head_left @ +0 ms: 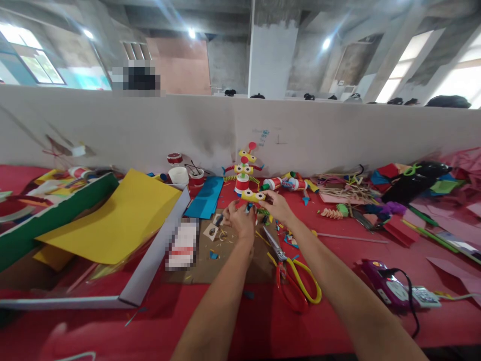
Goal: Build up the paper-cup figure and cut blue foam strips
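Observation:
Near the middle of the red table, my left hand (240,218) and my right hand (276,204) are close together around a small paper figure. Its yellow strip with two eyes (253,196) shows above my fingers, and my right fingertips pinch its right end. My left fingers are closed at its lower part, by a small blue piece. Just behind stands a paper figure (242,183) with a red and white body and springy arms. Scissors (287,271) with red and yellow handles lie open on the brown cardboard (210,263) and the table.
To the left are an open box (150,255) with yellow paper (116,218), blue paper (206,198) and white cups (178,175). On the right lie paper scraps, sticks (340,196), a black bag (408,188) and a purple device (389,288). A white partition (150,125) stands behind.

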A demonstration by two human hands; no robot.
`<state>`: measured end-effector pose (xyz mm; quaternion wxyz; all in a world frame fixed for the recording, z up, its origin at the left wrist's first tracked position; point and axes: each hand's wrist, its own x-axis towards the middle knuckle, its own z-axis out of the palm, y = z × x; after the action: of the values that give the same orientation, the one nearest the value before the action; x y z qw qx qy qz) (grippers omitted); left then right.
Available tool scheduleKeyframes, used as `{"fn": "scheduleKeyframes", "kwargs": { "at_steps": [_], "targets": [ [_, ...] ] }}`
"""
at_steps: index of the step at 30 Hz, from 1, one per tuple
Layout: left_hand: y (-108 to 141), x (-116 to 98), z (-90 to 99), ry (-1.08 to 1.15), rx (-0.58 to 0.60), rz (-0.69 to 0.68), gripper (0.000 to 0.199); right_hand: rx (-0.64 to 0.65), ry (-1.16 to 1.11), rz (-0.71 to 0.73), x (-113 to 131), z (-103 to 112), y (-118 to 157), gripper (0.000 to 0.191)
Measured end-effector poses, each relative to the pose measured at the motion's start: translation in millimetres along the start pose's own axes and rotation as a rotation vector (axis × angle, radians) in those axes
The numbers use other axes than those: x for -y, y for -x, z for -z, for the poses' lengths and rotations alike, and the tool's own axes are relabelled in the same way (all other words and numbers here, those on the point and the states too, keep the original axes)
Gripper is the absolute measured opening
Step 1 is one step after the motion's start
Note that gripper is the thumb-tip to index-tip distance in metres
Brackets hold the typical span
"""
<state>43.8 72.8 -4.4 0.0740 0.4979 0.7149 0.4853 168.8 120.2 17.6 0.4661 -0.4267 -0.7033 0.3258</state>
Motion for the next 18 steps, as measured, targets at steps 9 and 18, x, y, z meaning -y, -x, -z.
{"fn": "scheduleKeyframes", "kwargs": {
  "at_steps": [9,18],
  "targets": [
    [-1,-1,9.9,0.055,0.019,-0.029,0.026,-0.11,-0.382,-0.152,43,13,15,0.034],
    [24,-16,96.8,1.055,0.535,0.299,0.038,-0.006,-0.65,-0.404,73,26,85,0.028]
  ]
}}
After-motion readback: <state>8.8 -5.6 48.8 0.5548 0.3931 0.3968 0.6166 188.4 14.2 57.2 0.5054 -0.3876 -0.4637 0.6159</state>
